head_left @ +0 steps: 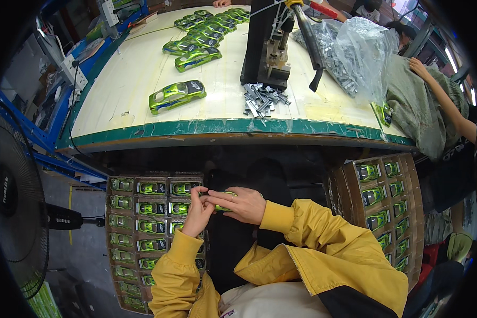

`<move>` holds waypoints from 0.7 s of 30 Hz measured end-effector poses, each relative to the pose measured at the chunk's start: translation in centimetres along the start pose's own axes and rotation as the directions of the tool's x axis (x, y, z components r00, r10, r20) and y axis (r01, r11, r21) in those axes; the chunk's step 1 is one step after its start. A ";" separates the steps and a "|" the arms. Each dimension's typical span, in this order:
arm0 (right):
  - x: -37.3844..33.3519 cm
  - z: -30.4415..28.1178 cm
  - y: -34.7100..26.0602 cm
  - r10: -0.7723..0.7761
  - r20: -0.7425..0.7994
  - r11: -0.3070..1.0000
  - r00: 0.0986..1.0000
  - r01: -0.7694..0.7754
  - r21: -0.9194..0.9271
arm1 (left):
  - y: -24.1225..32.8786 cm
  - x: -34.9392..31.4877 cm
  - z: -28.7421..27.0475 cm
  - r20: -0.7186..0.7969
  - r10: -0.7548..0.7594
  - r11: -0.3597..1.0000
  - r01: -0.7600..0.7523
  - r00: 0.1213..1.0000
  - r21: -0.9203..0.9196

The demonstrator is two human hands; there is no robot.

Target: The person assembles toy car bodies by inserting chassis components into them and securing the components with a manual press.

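Above my lap, my two hands meet around a green toy car body (222, 208), which they mostly cover. My right hand (245, 204) is closed over it from above, with green showing below and between the fingers. My left hand (197, 213) pinches its left end; whether a small part is also between those fingertips is hidden. Just left of my hands, a compartment tray (133, 197) holds rows of green toy car bodies. On the table ahead, a single green car body (177, 96) lies nearest, with a cluster of similar bodies (206, 33) behind it.
A black press fixture (265, 47) stands on the table (127, 100), a pile of silver metal pieces (264, 99) before it. A clear plastic bag (363, 53) of grey parts lies right. Another car tray (350, 183) leans at right. A fan (16, 196) stands left; a co-worker's arm (445, 93) shows right.
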State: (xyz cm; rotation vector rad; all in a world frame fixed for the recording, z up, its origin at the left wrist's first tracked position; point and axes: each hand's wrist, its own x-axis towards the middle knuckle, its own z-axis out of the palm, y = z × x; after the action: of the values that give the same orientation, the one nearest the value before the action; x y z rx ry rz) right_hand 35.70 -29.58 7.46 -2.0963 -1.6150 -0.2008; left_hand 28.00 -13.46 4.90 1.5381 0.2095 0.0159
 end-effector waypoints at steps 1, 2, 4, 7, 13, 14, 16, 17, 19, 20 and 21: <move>-0.2 0.2 0.1 0.003 -0.005 1.000 1.000 -0.003 -0.006 | 0.0 0.0 0.0 0.006 0.005 1.000 -0.005 1.000 0.003; -0.3 0.4 0.3 0.000 -0.018 1.000 1.000 0.000 -0.008 | 0.1 -0.1 0.0 -0.008 -0.028 1.000 0.028 1.000 -0.001; -0.5 0.6 0.3 0.002 -0.035 1.000 0.999 -0.002 -0.012 | -0.1 -0.2 -0.5 0.000 -0.089 0.996 0.089 0.996 0.000; -0.6 0.7 0.3 -0.008 -0.038 1.000 0.999 0.007 -0.014 | 0.0 -0.3 -0.4 -0.009 -0.130 0.992 0.130 0.992 0.009; -0.7 0.0 0.0 -0.018 0.018 0.993 1.000 0.020 -0.114 | 0.1 -0.2 0.1 -0.095 -0.100 0.989 0.109 0.990 0.098; -0.6 -0.2 0.0 0.015 0.029 0.994 0.999 -0.012 -0.107 | 0.3 -0.1 0.2 -0.096 -0.103 0.989 0.112 0.990 0.099; -0.3 -0.6 -0.1 0.048 0.034 0.994 0.998 -0.044 -0.101 | 2.2 0.3 0.5 -0.160 -0.075 0.985 0.098 0.984 0.142; -0.2 -1.0 -0.2 0.068 -0.004 0.995 0.998 -0.068 -0.069 | 3.4 0.3 0.7 -0.162 -0.074 0.984 0.098 0.984 0.146; -0.1 -2.1 -0.2 0.085 -0.046 0.996 0.995 -0.086 -0.034 | 5.7 0.7 1.1 -0.139 -0.028 0.954 0.068 0.990 0.293; 0.0 -2.9 -0.4 0.103 -0.109 0.995 0.989 -0.102 0.015 | 6.0 1.0 1.0 -0.099 0.043 0.934 -0.005 0.994 0.356; -0.2 -3.9 -0.6 0.129 -0.171 0.991 0.977 -0.119 0.064 | 7.2 1.3 1.3 -0.098 0.043 0.933 -0.005 0.994 0.360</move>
State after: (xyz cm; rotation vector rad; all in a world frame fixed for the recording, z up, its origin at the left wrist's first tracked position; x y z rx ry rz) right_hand 35.80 -31.41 10.98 -2.0686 -1.3686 -0.2881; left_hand 30.39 -14.33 11.93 1.9082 0.2887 0.0817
